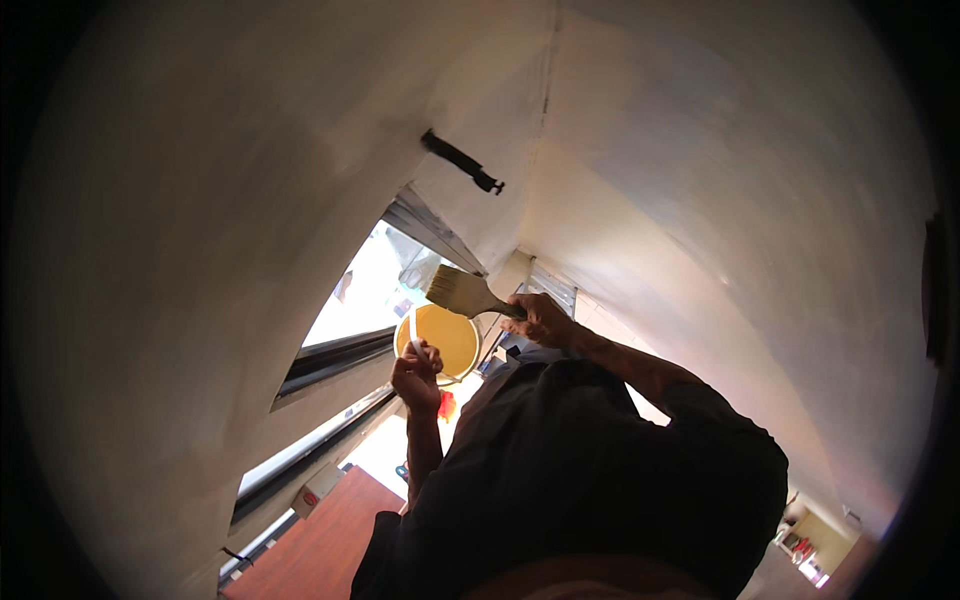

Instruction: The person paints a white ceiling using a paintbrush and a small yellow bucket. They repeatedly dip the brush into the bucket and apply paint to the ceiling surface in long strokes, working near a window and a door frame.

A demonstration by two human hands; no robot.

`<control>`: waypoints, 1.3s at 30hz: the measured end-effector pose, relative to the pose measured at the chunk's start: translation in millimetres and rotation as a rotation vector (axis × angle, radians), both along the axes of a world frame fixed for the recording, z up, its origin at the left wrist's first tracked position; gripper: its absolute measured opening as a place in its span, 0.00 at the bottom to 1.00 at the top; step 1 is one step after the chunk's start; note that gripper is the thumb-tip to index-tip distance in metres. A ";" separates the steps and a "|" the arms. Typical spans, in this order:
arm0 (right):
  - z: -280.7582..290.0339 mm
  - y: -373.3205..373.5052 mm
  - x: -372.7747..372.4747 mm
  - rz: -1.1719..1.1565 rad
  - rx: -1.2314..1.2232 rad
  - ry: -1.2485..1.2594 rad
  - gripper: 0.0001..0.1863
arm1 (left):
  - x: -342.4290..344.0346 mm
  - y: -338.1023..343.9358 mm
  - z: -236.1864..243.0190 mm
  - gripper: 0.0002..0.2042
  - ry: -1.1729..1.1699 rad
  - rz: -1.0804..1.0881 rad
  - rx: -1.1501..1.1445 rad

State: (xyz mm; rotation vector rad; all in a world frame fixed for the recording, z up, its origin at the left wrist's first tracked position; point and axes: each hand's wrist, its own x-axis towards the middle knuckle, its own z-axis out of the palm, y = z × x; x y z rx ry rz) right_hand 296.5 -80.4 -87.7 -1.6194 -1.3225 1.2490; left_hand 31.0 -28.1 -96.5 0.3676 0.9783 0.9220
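Got my right hand (pixel 540 318) wrapped round the wide paintbrush (pixel 462 291) and my left hand (pixel 417 376) gripping the handle of the yellow paint bucket (pixel 438 340) up by the window, so any wobble probably means drips down my dark shirt (pixel 590 470).

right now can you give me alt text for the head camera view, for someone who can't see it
A person's right hand holds a wide paintbrush over a round bucket of yellow paint, which the left hand holds up by a white handle. A pale painted wall and a window fill the view, with the person's dark shirt below.
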 end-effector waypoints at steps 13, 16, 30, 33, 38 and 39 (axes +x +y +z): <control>6.2 32.9 -78.4 0.119 0.043 0.006 0.12 | 13.5 -24.0 -0.4 0.25 -0.153 0.086 0.101; 8.3 36.5 -82.7 0.151 0.028 0.036 0.13 | 11.5 -33.1 -29.1 0.21 -0.145 0.181 0.090; -27.5 45.6 -105.4 0.258 -0.132 0.362 0.12 | 15.7 -32.6 -17.0 0.19 -0.059 0.248 0.080; -32.8 46.1 -107.4 0.293 -0.137 0.405 0.09 | 16.6 -34.6 -18.1 0.21 -0.044 0.275 0.091; -19.0 46.6 -116.4 0.285 -0.090 0.471 0.06 | 11.5 -39.4 -9.1 0.24 -0.050 0.297 0.101; -19.1 47.5 -116.6 0.269 -0.112 0.485 0.06 | 12.0 -39.5 -11.7 0.25 -0.030 0.296 0.119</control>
